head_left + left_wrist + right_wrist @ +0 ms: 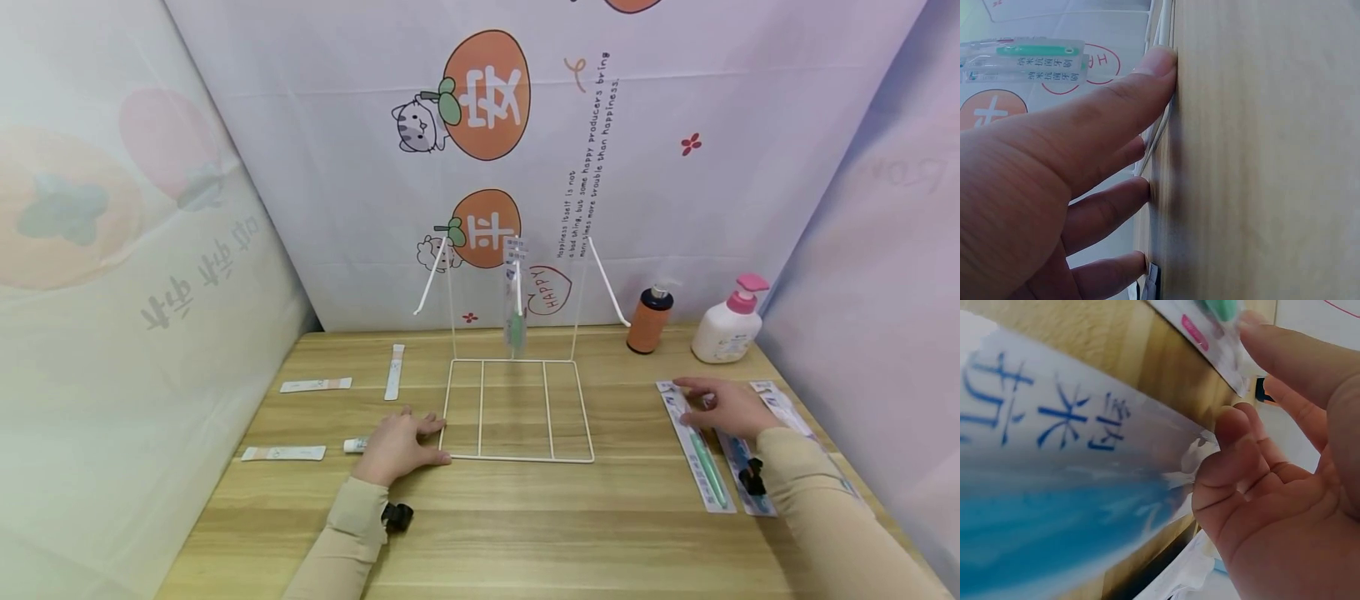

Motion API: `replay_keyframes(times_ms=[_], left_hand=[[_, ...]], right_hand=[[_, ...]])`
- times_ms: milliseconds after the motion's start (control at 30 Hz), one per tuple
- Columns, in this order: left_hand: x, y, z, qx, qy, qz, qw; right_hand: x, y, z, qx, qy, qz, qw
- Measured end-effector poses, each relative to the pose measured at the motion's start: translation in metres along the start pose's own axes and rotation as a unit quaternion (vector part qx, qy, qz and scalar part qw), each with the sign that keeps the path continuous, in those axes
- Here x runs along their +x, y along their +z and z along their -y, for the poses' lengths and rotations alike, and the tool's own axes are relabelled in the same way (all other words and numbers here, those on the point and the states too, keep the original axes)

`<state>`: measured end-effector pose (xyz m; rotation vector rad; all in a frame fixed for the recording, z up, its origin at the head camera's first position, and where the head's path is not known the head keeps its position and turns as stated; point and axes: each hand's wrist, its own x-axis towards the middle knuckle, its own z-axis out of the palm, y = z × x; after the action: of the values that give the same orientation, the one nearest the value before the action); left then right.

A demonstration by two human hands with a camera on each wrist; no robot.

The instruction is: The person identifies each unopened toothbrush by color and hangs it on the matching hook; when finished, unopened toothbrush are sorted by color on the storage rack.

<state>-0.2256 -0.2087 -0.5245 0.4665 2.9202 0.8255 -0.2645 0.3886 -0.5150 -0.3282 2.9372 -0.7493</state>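
Observation:
In the head view my left hand (395,446) rests at the front left corner of a white wire display rack (517,459). The left wrist view shows the thumb (1157,61) against its wire, the other fingers spread and fairly straight beside it. My right hand (723,407) is over the upper part of a packaged green toothbrush (707,467), index finger extended across its top and thumb near the package surface. Under that hand lies a packaged blue toothbrush (738,454), large in the right wrist view. Other right fingers (1229,465) are bent.
Packaged toothbrushes (515,329) hang on the rack's middle hook. Another package (780,406) lies beyond the right hand. A small white tube (356,446) and several slim sachets (283,453) lie left. An orange pump bottle (649,321) and a white pump bottle (726,333) stand at back right.

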Motion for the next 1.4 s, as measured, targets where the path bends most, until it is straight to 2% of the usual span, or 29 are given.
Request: replay_keyframes(times_ms=[433,800,1033,1267,1400], left_hand=[[0.000,-0.003,0.000,0.004,0.000,0.000,1.0000],[-0.001,-0.001,0.001,-0.001,-0.003,-0.002,1.0000],[-0.001,0.000,0.001,-0.004,-0.003,-0.002,1.0000],[0.000,0.001,0.001,0.000,-0.002,-0.001,1.0000],[0.001,0.001,0.001,0.001,0.002,-0.002,1.0000]], right_hand=[[0.000,0.006,0.011,-0.011,0.028,0.000,1.000],[-0.005,0.002,0.017,0.050,0.030,-0.037,0.998],[-0.009,0.002,0.021,0.119,0.052,-0.024,0.991],[-0.010,-0.001,0.028,0.131,0.039,-0.044,0.990],[-0.008,-0.004,0.040,0.138,0.026,-0.062,0.988]])
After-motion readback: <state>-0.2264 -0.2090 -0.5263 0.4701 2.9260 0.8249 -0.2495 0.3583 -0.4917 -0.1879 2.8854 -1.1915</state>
